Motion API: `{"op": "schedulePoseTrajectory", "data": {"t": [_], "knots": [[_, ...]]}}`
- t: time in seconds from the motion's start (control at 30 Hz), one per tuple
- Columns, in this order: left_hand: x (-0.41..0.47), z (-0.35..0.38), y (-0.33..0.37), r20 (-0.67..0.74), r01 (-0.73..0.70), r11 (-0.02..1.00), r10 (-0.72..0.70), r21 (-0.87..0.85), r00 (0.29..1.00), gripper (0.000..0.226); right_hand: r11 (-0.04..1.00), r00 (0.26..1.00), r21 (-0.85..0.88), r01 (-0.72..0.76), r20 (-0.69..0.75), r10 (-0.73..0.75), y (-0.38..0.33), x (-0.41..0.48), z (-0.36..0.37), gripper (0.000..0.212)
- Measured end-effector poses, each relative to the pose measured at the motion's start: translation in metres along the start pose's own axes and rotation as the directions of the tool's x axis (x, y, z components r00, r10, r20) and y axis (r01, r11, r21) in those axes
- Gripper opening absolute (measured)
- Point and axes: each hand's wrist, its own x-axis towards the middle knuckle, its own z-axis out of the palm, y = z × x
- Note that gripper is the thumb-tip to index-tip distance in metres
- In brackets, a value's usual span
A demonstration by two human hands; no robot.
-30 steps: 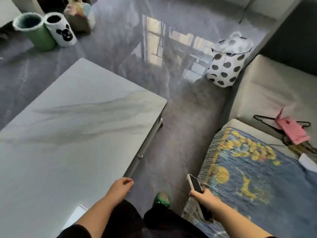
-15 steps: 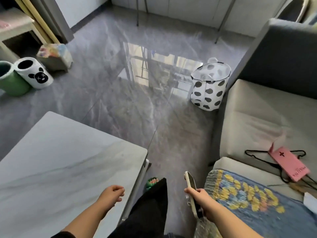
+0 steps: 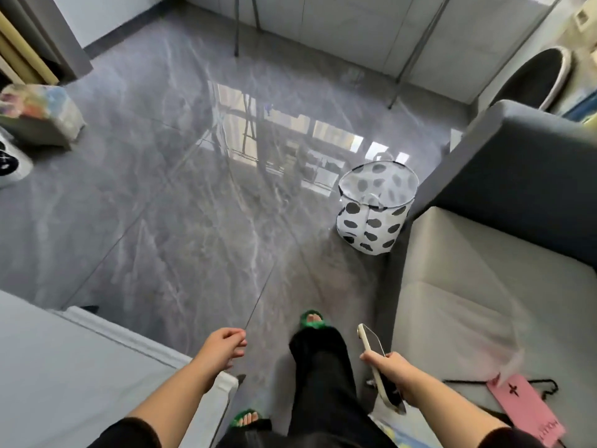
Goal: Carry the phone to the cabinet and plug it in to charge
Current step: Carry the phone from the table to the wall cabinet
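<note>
My right hand grips the phone, a slim pale-edged handset with a dark screen, held edge-up low on the right beside the sofa. My left hand hangs empty with loosely curled fingers, just past the corner of the marble table. Between the hands, a black trouser leg and a green slipper step onto the grey floor. White cabinet fronts line the far wall at the top of the view.
A black-spotted white laundry basket stands on the floor beside the sofa's dark arm. The pale sofa seat carries a pink tag and a black hanger. A colourful bundle sits far left. Glossy grey tiles stretch ahead.
The view has moved forward and lifted: the table slid back to the lower left, the basket and far cabinets came nearer. My left hand left the table edge. The phone stays in my right hand.
</note>
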Motion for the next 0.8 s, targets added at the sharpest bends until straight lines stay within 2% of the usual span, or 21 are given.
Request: {"op": "schedulePoseTrajectory", "data": {"t": [0.17, 0.33, 0.5, 0.6, 0.67, 0.8], "knots": [[0.038, 0.014, 0.055, -0.153, 0.087, 0.975, -0.119, -0.204, 0.981, 0.015, 0.979, 0.998, -0.199, 0.033, 0.050, -0.024, -0.106, 0.041, -0.038, 0.051], [0.039, 0.000, 0.074, -0.255, 0.118, 0.876, -0.262, -0.467, 0.931, 0.019, 0.893, 0.983, -0.428, 0.143, 0.167, -0.077, -0.223, 0.070, -0.018, 0.050], [0.039, -0.052, 0.074, -0.334, 0.047, 0.720, -0.377, -0.692, 0.864, 0.018, 0.790, 0.947, -0.565, 0.240, 0.315, -0.062, -0.347, 0.066, 0.063, 0.049], [0.042, -0.095, 0.073, -0.368, 0.010, 0.672, -0.419, -0.741, 0.830, 0.019, 0.722, 0.915, -0.612, 0.323, 0.396, -0.074, -0.419, 0.054, 0.127, 0.047], [0.046, -0.124, 0.072, -0.391, -0.023, 0.641, -0.438, -0.767, 0.810, 0.023, 0.715, 0.896, -0.599, 0.360, 0.434, -0.088, -0.458, 0.046, 0.169, 0.048], [0.061, -0.185, 0.079, -0.367, -0.031, 0.580, -0.471, -0.814, 0.802, 0.027, 0.671, 0.878, -0.620, 0.407, 0.468, -0.100, -0.521, 0.030, 0.235, 0.043]]}}
